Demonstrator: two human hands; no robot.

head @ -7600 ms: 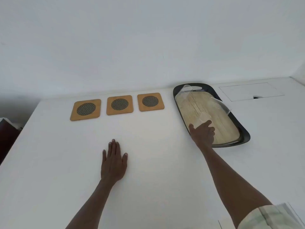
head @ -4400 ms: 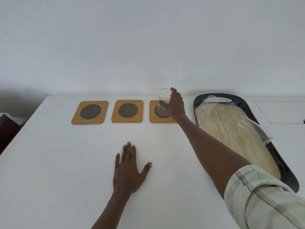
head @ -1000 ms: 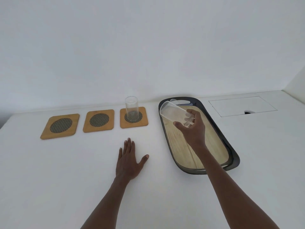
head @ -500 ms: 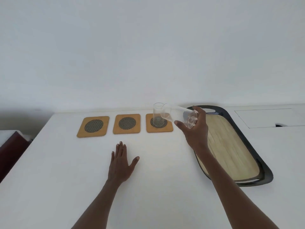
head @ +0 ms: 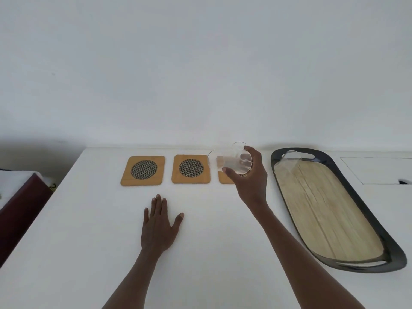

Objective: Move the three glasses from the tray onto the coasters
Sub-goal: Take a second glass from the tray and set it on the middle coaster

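Three wooden coasters with dark mesh centres lie in a row at the back of the white table: left coaster [head: 142, 170], middle coaster [head: 191, 168], right coaster [head: 224, 181]. My right hand [head: 250, 184] grips a clear glass [head: 229, 159], tilted on its side, just above the right coaster. The hand and this glass cover most of that coaster, and I cannot make out the glass standing on it. Another clear glass [head: 289, 160] leans at the far end of the black tray [head: 393, 253]. My left hand [head: 159, 226] lies flat on the table, fingers apart.
The tray has a pale wood-grain floor and runs along the right side. A rectangular hatch panel [head: 379, 170] is set in the tabletop at far right. A dark red-brown piece of furniture [head: 20, 204] stands beyond the left table edge. A white wall rises directly behind the coasters.
My right hand has carried the tilted glass leftward from the tray to above the right coaster. The left hand has stayed flat on the table.
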